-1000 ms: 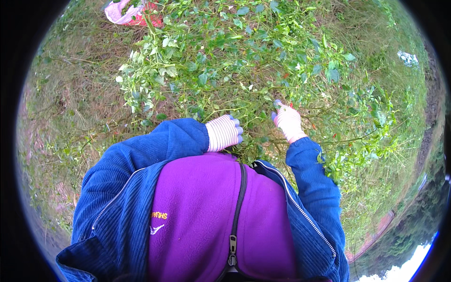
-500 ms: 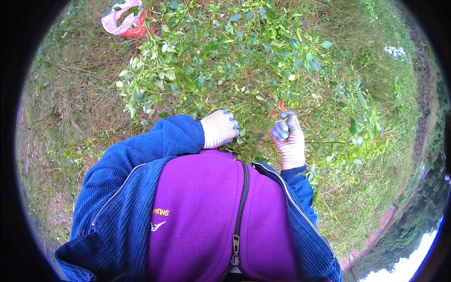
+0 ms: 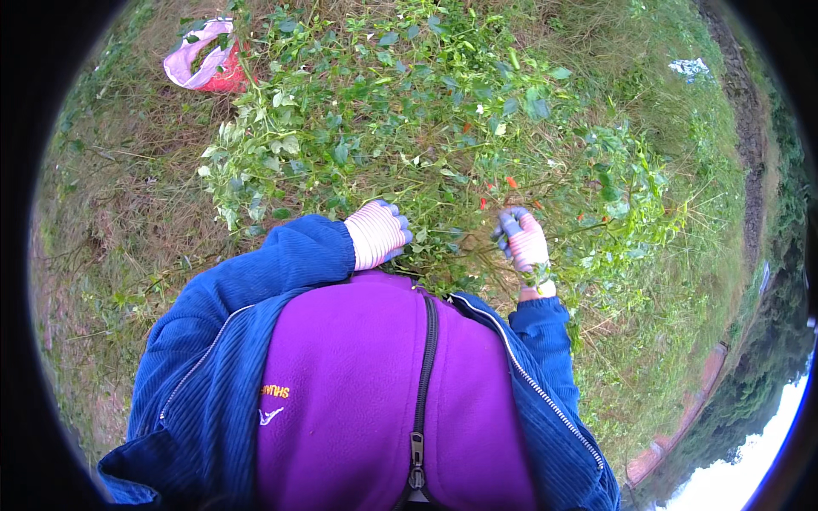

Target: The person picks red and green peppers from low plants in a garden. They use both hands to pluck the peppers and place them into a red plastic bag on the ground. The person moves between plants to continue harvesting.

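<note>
Just beyond the curled fingers of the right hand (image 3: 523, 241), red chillies (image 3: 511, 182) hang unpicked on the bush (image 3: 409, 128), while the left hand (image 3: 377, 233) is closed at the stems, holding what I cannot tell, and the bag (image 3: 200, 66) lies well apart.

A pink bag (image 3: 204, 64) lies on dry grass (image 3: 119, 213)

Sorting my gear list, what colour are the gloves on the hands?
Pink-and-white striped knit with blue-purple fingertips, on the left hand and right hand; head view.
</note>
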{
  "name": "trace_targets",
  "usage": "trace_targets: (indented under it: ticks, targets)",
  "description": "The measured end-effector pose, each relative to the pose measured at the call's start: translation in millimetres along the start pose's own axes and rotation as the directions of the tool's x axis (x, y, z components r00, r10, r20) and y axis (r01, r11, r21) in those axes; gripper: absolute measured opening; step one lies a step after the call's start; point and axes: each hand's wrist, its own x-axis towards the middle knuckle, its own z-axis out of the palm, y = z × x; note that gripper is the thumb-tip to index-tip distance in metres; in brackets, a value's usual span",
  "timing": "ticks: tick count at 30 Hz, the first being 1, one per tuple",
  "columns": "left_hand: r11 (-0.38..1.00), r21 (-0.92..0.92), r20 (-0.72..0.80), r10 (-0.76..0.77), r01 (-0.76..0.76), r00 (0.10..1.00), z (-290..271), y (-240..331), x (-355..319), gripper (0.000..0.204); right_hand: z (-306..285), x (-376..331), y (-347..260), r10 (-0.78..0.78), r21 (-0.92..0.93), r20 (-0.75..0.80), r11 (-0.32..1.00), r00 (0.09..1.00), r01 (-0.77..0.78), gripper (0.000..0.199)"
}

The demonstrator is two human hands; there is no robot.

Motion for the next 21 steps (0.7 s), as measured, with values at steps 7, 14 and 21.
trace_targets:
  ticks: [7, 14, 21]
  targets:
    - [0.999, 0.042, 0.039, 0.010, -0.012, 0.999, 1.1, 5.6, 0.6, 0.020, 2.2, 84.9, 27.0, -0.182, -0.768, 0.033, 0.625, 0.983, 0.142, 0.027]
    - [0.993, 0.109, 0.113, 0.026, -0.039, 0.993, -5.0, 11.9, 3.3, 0.021, -0.9, 129.9, 69.1, 0.384, -0.918, 0.370, 0.291, 0.846, 0.269, 0.022]
    - [0.994, 0.007, 0.153, -0.106, 0.106, 0.983, -10.5, 12.2, 11.4, 0.035, -5.6, 43.2, 39.3, 0.336, -0.358, 0.433, 0.916, 0.836, -0.182, 0.023]
